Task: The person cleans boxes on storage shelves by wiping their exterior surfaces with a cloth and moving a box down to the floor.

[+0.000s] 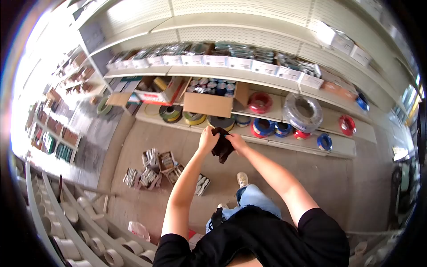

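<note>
A crumpled dark brown cloth (222, 146) hangs between my two hands, in front of the lower shelves. My left hand (208, 139) pinches its left edge, fingers closed. On the other side my right hand (236, 142) grips the cloth's upper right edge. Just beyond the hands stands an open cardboard box (207, 104) with several round-topped items in it. Below that box, spools of yellow-green and dark cable (194, 118) lie on the bottom shelf.
Small white boxes (240, 63) of packaged parts line the middle shelf. Coils of red cable (260, 103), blue cable (263, 127) and grey tubing (303, 113) sit to the right. Open boxes of parts (150, 176) stand on the floor at left. White pipe fittings (66, 247) fill a rack at lower left.
</note>
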### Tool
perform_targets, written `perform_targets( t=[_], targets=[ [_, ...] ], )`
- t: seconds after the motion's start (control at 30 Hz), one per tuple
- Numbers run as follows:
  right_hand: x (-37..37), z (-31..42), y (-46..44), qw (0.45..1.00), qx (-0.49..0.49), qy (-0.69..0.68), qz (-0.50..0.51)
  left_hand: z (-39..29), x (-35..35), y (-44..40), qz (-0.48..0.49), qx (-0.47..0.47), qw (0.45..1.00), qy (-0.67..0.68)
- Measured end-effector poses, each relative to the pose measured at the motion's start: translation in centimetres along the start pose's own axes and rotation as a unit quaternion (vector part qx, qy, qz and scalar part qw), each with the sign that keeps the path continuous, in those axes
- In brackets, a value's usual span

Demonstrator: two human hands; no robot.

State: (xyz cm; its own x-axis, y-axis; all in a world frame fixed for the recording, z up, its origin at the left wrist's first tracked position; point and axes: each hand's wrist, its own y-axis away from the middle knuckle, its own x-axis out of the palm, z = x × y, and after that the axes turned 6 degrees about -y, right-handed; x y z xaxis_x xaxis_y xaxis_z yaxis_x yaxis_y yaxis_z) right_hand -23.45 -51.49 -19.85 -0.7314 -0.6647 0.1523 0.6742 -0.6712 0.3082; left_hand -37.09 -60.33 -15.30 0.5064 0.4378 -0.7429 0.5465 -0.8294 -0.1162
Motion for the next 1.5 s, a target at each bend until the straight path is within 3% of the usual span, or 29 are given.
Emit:
perform_targets(
  t=[0.1,0.17,0.2,0.33,0.43,0.57,0.67,0.77,0.87,0.97,1.03,1.1,1.13,1.2,1.3,1.37,1.43,1.5],
  targets=[
    [-3.0,1.8,3.2,0.983,0.012,-0.180,-0.023,-5.2,2.7,0.1,0.020,0.080,0.996,0.029],
    [-4.3,4.5,6.8,0.940,-0.018,-0.340,-0.009,-7.5,5.2,-0.3,0.059,0.135,0.987,0.069],
    [-5.9,4.5,7.4,0.929,-0.025,-0.368,0.018,-8.8,6.2,-0.6,0.118,0.139,0.977,0.112],
    [-11.3,4.7,9.0,0.939,-0.064,-0.331,-0.065,-14.0,8.6,-0.1,0.241,0.101,0.945,0.198],
    [-14.6,6.6,11.1,0.945,-0.070,-0.311,-0.069,-17.2,9.3,-0.9,0.152,0.230,0.958,0.074],
    [-20.5,7.2,10.5,0.959,-0.111,-0.215,-0.151,-20.3,12.2,-3.0,0.105,0.267,0.958,0.000],
    [-24.7,9.7,11.9,0.952,-0.156,-0.208,-0.160,-24.2,13.7,-4.4,0.254,0.204,0.940,0.102],
    [-28.7,11.4,12.0,0.939,-0.204,-0.196,-0.193,-28.3,15.8,-4.8,0.262,0.253,0.928,0.074],
    [-34.2,11.4,10.6,0.934,-0.253,-0.098,-0.233,-33.4,17.8,-4.8,0.191,0.249,0.948,0.046],
    [-38.3,12.8,10.0,0.894,-0.264,-0.031,-0.361,-37.3,20.8,-5.5,0.106,0.233,0.964,0.067],
    [-40.9,14.1,10.2,0.892,-0.296,0.057,-0.336,-40.1,22.4,-6.1,0.058,0.206,0.972,0.102],
    [-41.5,16.6,11.7,0.910,-0.304,-0.037,-0.278,-42.8,23.8,-6.6,0.054,0.238,0.964,0.109],
    [-41.5,18.4,13.2,0.927,-0.255,-0.081,-0.264,-44.1,24.5,-6.8,0.093,0.279,0.945,0.142],
    [-43.2,19.3,12.9,0.914,-0.288,-0.182,-0.221,-46.0,25.8,-7.2,0.123,0.389,0.896,0.177],
    [-44.8,21.5,13.9,0.880,-0.310,-0.281,-0.224,-49.1,23.0,-8.1,0.227,0.412,0.874,0.119],
    [-46.7,22.2,12.7,0.877,-0.285,-0.318,-0.221,-49.8,22.9,-10.5,0.228,0.450,0.855,0.119],
    [-48.6,22.9,11.2,0.886,-0.321,-0.268,-0.198,-51.0,22.1,-12.4,0.257,0.438,0.847,0.158],
    [-50.1,24.5,10.1,0.891,-0.333,-0.251,-0.178,-52.3,21.4,-14.9,0.207,0.459,0.849,0.160]
  ],
)
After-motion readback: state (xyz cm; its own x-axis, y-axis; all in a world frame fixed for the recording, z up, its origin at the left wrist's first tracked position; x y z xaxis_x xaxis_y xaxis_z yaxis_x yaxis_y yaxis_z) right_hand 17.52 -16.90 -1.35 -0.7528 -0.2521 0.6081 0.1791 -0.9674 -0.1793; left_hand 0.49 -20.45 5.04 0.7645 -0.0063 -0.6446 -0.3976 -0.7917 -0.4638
